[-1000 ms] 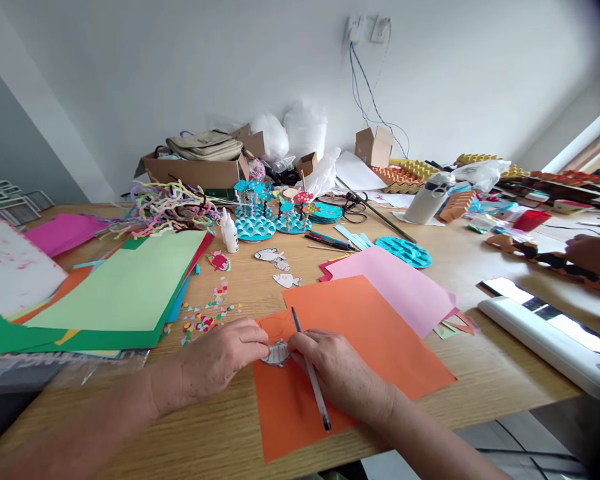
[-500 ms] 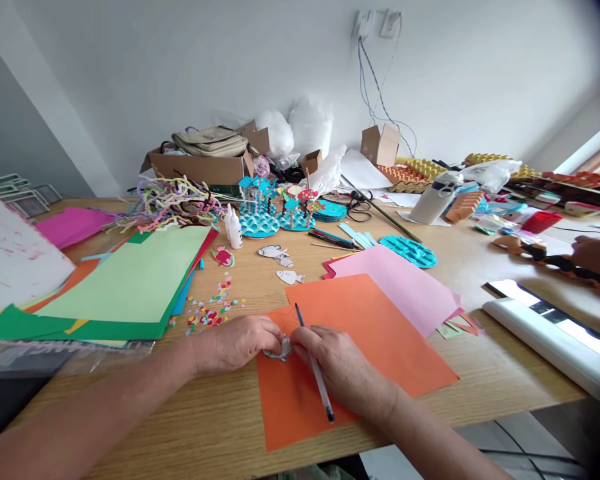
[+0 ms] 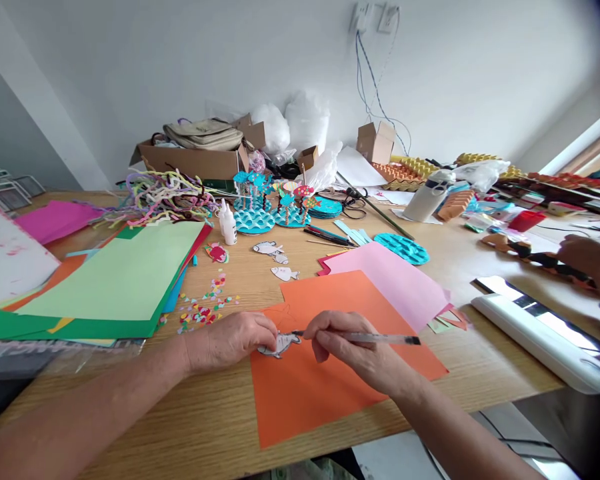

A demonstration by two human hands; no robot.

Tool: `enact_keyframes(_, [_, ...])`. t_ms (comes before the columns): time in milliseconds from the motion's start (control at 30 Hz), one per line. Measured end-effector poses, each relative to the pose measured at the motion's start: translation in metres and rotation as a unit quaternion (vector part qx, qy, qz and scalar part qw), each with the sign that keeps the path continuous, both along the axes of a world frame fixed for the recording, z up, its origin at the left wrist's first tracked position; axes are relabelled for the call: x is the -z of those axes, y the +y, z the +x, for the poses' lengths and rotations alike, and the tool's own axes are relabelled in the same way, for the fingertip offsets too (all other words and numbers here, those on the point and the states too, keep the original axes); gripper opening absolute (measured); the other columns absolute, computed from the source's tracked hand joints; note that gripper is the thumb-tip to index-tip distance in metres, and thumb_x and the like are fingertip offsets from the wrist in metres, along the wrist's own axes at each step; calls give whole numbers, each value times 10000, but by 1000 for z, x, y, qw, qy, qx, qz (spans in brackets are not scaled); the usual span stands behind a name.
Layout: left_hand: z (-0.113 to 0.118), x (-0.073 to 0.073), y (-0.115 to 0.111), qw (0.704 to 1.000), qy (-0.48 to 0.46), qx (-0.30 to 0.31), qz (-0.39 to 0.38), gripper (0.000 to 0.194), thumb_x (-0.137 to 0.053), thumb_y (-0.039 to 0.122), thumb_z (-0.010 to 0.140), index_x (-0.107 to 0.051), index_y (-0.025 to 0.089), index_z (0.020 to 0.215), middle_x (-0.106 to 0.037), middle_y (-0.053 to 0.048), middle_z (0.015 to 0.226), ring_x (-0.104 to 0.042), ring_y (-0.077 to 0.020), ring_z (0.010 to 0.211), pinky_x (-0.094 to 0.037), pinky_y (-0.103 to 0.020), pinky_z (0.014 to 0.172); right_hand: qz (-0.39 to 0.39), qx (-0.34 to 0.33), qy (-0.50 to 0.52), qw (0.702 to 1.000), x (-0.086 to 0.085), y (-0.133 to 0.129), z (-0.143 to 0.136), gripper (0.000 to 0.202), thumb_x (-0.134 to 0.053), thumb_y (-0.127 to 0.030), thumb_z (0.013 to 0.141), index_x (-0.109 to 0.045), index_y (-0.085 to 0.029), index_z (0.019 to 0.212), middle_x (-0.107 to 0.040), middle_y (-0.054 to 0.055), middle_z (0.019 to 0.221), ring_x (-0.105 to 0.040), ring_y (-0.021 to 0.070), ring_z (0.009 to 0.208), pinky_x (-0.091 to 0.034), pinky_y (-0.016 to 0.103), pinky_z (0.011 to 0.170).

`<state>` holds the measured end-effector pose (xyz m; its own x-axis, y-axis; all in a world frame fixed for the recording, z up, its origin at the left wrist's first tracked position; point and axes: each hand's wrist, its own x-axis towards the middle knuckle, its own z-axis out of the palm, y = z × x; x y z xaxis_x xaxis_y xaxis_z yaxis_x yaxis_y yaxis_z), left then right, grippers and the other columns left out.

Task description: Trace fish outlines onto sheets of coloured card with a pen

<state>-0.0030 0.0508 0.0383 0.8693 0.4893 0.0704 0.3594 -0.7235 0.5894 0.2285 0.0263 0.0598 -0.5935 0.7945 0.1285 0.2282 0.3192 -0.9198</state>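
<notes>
An orange sheet point(image 3: 325, 393) lies on the table in front of me, with a faint fish outline near its upper left. On its left part rests a white paper fish point(image 3: 281, 344), pressed at its left end by the fingertips of my left hand point(image 3: 235, 340). My right hand point(image 3: 355, 343) grips a clear pen point(image 3: 380, 338), held almost level, its tip at the upper edge of the fish. More paper fish point(image 3: 285, 273) lie beyond the sheet, beside a red decorated fish point(image 3: 217, 253).
Green sheets point(image 3: 115, 273) and colored confetti point(image 3: 205, 313) are on the left, glue bottles point(image 3: 228, 225) behind. Pink paper point(image 3: 390, 280) touches the orange sheet. A white paper trimmer point(image 3: 540, 340) and another person's hand point(image 3: 587, 260) are at the right.
My right hand has let go of the fish and turned the pen from upright to nearly level, its tip now at the fish. More of the fish shows. The view has shifted slightly.
</notes>
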Motion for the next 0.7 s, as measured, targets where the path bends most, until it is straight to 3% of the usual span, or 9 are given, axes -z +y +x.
enact_keyframes(200, [0, 3, 1, 1000, -6, -14, -7, 246, -428, 84, 898, -650, 171, 835, -646, -38, 889, -583, -157, 834, -409, -233, 749, 12, 1, -70, 997, 16, 4, -13, 106, -495, -90, 725, -544, -181, 748, -618, -8, 698, -528, 107, 599, -393, 199, 525])
enact_keyframes(700, [0, 1, -1, 997, 5, -63, -44, 188, -473, 35, 842, -608, 165, 858, -606, 2, 800, -552, -135, 750, -395, -214, 678, 51, -22, -147, 988, 30, 9, -27, 124, -523, -103, 680, -562, -187, 762, -580, -31, 662, -489, 90, 555, -375, 187, 519])
